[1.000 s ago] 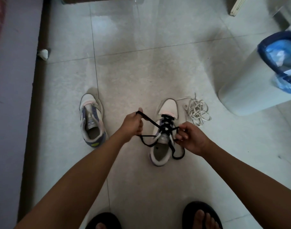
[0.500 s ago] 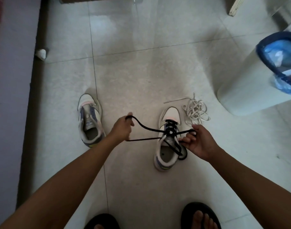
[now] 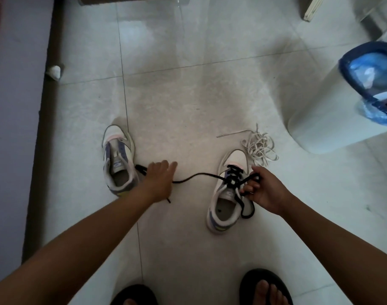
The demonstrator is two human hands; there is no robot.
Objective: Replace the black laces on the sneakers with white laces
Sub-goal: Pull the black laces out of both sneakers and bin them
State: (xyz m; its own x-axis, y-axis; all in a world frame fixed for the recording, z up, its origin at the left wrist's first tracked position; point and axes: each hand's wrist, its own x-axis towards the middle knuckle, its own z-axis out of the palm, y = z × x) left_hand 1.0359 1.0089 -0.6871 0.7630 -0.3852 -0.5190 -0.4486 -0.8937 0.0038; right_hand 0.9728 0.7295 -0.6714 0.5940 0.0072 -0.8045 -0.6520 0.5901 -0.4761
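Right hand point(image 3: 263, 190) pinches black lace point(image 3: 201, 175) beside laced sneaker point(image 3: 229, 190) at 5 o'clock on floor point(image 3: 188, 95). Left hand point(image 3: 158, 179) fingers spread, over lace's far end. Unlaced sneaker point(image 3: 119, 159) at 9 o'clock; white laces point(image 3: 259, 146) at 3 o'clock.

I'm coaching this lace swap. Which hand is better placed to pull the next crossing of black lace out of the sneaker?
The right hand, probably. It pinches the black lace right at the laced sneaker, while the left hand lies open on the floor near the lace's loose end.
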